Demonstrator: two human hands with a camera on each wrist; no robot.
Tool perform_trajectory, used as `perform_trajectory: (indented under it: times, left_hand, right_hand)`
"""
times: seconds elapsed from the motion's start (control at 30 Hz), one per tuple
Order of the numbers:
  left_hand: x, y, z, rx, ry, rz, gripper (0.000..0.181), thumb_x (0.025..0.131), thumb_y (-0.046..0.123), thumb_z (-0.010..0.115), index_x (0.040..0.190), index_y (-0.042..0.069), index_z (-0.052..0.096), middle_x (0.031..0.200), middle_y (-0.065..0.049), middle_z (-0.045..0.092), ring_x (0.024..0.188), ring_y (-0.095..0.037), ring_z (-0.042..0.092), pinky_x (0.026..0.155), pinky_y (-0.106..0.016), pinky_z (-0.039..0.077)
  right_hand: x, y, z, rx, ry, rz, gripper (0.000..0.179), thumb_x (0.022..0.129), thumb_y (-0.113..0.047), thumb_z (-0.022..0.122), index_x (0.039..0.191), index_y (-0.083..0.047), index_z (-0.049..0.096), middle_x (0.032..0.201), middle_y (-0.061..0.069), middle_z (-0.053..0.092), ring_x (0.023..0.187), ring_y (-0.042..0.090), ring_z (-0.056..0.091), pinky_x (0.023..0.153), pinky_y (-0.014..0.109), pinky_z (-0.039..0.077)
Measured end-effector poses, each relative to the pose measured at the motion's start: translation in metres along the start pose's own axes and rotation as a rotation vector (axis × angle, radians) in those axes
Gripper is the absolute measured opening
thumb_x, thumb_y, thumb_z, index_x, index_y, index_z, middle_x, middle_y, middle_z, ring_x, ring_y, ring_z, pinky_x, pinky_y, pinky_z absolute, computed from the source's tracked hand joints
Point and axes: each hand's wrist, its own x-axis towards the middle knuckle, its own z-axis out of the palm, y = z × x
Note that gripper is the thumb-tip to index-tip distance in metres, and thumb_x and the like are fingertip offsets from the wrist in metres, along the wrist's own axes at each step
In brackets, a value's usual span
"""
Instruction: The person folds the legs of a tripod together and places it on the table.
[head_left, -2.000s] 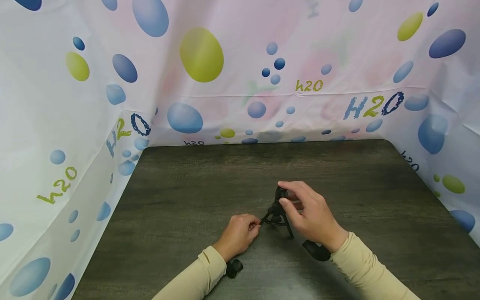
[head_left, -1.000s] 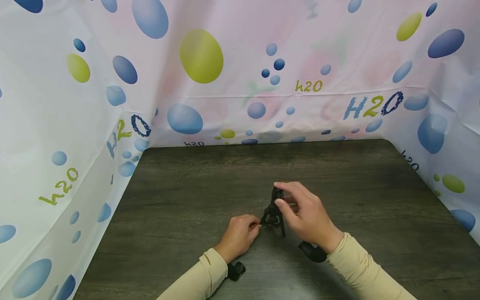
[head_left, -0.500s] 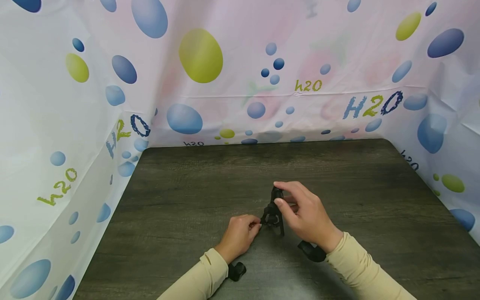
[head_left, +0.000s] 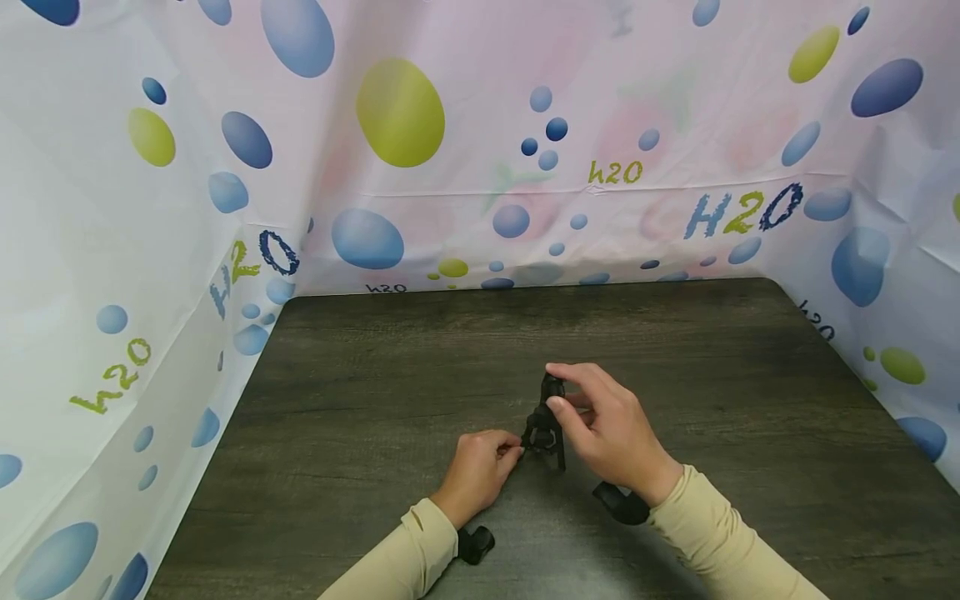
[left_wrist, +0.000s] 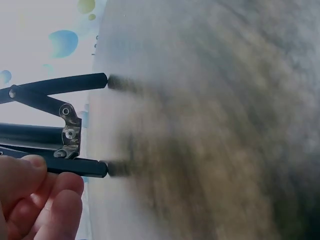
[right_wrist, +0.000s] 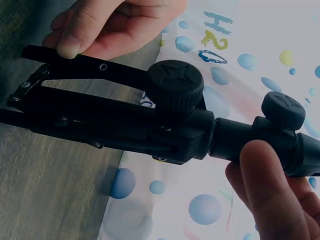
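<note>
A small black tripod (head_left: 542,423) stands upright on the dark wooden table, its legs drawn fairly close together. My right hand (head_left: 617,429) grips its upper column from the right, thumb and fingers on either side. In the right wrist view the tripod (right_wrist: 125,122) shows two knobs (right_wrist: 175,86), with my right thumb (right_wrist: 267,182) pressed below the smaller one. Low down, my left hand (head_left: 477,468) pinches one leg near its foot. The left wrist view shows that leg (left_wrist: 82,167) between thumb and fingers, with metal hinges (left_wrist: 71,132) linking the legs to the centre column.
The dark wood-grain table (head_left: 375,367) extends around both hands. A white curtain (head_left: 465,83) with blue and green bubble prints encloses the back and sides. Black wrist cameras (head_left: 474,546) hang below each wrist.
The tripod's legs have come closer together, and its column and my right hand have shifted slightly left. My left hand has stayed nearly in place on the leg.
</note>
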Motion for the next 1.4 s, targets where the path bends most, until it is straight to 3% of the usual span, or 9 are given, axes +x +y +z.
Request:
perform_trajectory:
  times: [0.23, 0.43, 0.67, 0.87, 1.07, 1.23, 1.4]
  left_hand:
    - [0.002, -0.001, -0.001, -0.031, 0.014, -0.008, 0.005, 0.091, 0.005, 0.074, 0.093, 0.006, 0.078, 0.087, -0.003, 0.075, 0.075, -0.009, 0.069, 0.064, -0.021, 0.055]
    - [0.002, 0.0, -0.001, -0.043, 0.002, -0.019, 0.004, 0.091, 0.006, 0.074, 0.092, 0.006, 0.078, 0.086, -0.004, 0.075, 0.075, -0.008, 0.069, 0.064, -0.019, 0.054]
    - [0.003, 0.002, -0.002, -0.065, -0.013, -0.052, 0.005, 0.091, 0.008, 0.074, 0.091, 0.004, 0.076, 0.085, -0.004, 0.074, 0.075, -0.008, 0.069, 0.064, -0.02, 0.055]
    - [0.002, 0.001, -0.002, -0.084, -0.006, -0.076, 0.005, 0.09, 0.009, 0.075, 0.089, 0.004, 0.075, 0.083, -0.002, 0.072, 0.073, -0.006, 0.067, 0.064, -0.02, 0.054]
    - [0.001, 0.001, -0.003, -0.126, -0.005, -0.081, 0.006, 0.089, 0.004, 0.076, 0.094, 0.004, 0.074, 0.087, -0.003, 0.071, 0.076, -0.006, 0.067, 0.066, -0.018, 0.054]
    - [0.002, 0.003, -0.003, -0.171, -0.009, -0.072, 0.012, 0.09, 0.002, 0.075, 0.101, 0.002, 0.072, 0.093, -0.006, 0.07, 0.081, -0.009, 0.069, 0.069, -0.017, 0.055]
    - [0.002, 0.003, -0.004, -0.128, -0.024, -0.056, 0.009, 0.091, 0.004, 0.074, 0.1, 0.004, 0.073, 0.093, -0.005, 0.071, 0.082, -0.008, 0.068, 0.07, -0.017, 0.055]
  right_hand:
    - [0.0, 0.0, 0.001, 0.008, 0.001, 0.013, 0.033, 0.099, -0.006, 0.063, 0.131, 0.0, 0.058, 0.114, 0.013, 0.062, 0.083, 0.022, 0.073, 0.065, 0.019, 0.055]
    - [-0.003, -0.001, 0.0, 0.035, -0.006, 0.055, 0.037, 0.097, -0.002, 0.064, 0.134, -0.003, 0.058, 0.115, 0.01, 0.062, 0.089, 0.023, 0.072, 0.07, 0.028, 0.059]
    - [-0.01, -0.001, -0.001, 0.05, -0.015, 0.212, 0.054, 0.088, 0.002, 0.074, 0.138, 0.001, 0.055, 0.117, 0.017, 0.065, 0.094, 0.027, 0.071, 0.072, 0.032, 0.059]
    - [-0.021, 0.006, 0.004, 0.076, -0.079, 0.375, 0.042, 0.087, -0.005, 0.078, 0.125, 0.003, 0.062, 0.112, 0.012, 0.069, 0.092, 0.02, 0.069, 0.071, 0.028, 0.058]
    - [-0.04, 0.018, 0.011, 0.04, -0.184, 0.481, 0.027, 0.087, -0.013, 0.08, 0.111, -0.004, 0.069, 0.099, 0.002, 0.07, 0.077, 0.005, 0.066, 0.066, 0.027, 0.056]
    - [-0.056, 0.026, 0.018, -0.015, -0.224, 0.498, 0.012, 0.087, -0.01, 0.079, 0.097, -0.009, 0.073, 0.083, -0.01, 0.069, 0.069, 0.0, 0.063, 0.062, 0.026, 0.054]
    - [-0.064, 0.032, 0.025, -0.073, -0.201, 0.469, 0.006, 0.086, -0.01, 0.08, 0.089, -0.012, 0.074, 0.077, -0.012, 0.07, 0.067, 0.0, 0.062, 0.06, 0.025, 0.052]
